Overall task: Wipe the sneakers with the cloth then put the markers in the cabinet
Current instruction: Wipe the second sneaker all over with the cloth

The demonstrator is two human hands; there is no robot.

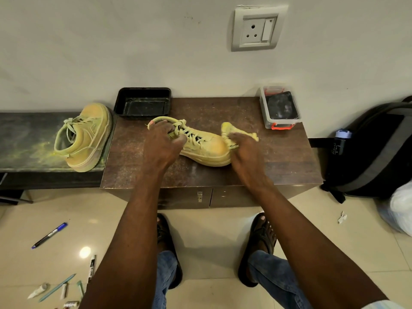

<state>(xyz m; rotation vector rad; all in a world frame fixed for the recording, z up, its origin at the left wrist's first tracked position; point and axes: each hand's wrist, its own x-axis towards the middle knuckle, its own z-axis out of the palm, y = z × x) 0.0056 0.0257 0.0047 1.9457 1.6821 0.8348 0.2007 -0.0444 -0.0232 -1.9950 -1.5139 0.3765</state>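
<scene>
While my left hand (161,139) grips the collar of the sneaker (201,146) on the bench (278,161) and my right hand (244,149) presses the cloth (231,132) at its toe, I judge a hard wipe could shove it off the edge.

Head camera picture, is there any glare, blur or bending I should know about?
Head view: a bright glare spot on the floor tile; the right hand with the cloth is motion-blurred; wide-angle bending tilts the wall socket.

Both hands (161,141) (245,150) apparently curled, gripping.
</scene>
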